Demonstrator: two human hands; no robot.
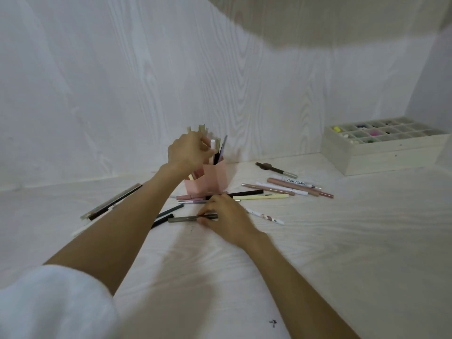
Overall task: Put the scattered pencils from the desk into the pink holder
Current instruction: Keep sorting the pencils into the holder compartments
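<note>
Pencils (260, 196) lay scattered over the white wood-grain tabletop (342, 241), slim sticks in black, pale yellow, dusty pink, brown and white, one white barrel printed "SWEET MINT" (294, 181). Most fanned out just right of the pink holder (210, 182), a low angular plastic cup with several compartments that stood near the back edge of the tabletop, against the white wood-grain wall (122, 81). Several pencils already stood upright in it, though blur kept me from counting them.

The left hand (189, 152) hovered at the holder's top, its fingers curled round a white pencil (213, 146) among the standing ones. The right hand (225, 216) rested on the tabletop in front of the holder, fingers pinching a dark grey pencil (183, 218) that lay flat. About eight loose pencils lay to the right, some four more by the holder's base, and a small bundle (112, 201) sat toward the left edge. One pale wooden tray (381, 152), split into many small compartments holding tiny coloured bits, stood at the back right corner. A white sleeve (56, 304) covered the left upper arm.
</note>
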